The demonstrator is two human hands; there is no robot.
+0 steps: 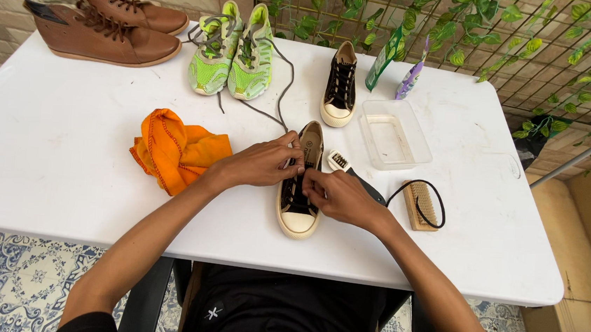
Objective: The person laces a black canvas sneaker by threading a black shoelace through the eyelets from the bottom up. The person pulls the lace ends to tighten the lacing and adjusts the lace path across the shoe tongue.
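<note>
A black canvas sneaker [298, 215] with a cream sole and toe cap lies on the white table [51, 147], toe toward me. My left hand [262, 163] pinches its black laces from the left side near the tongue. My right hand [339, 196] grips the laces from the right, a little lower down. Both hands cover the lacing area. The matching second sneaker [340, 85] stands farther back, untouched.
An orange cloth [174, 151] lies left of my hands. A wooden brush [420, 205] with a black cord and a small brush [340, 162] lie right. A clear plastic tub [393, 135], two sachets [396, 65], green running shoes [233, 59] and brown boots [103, 21] sit behind.
</note>
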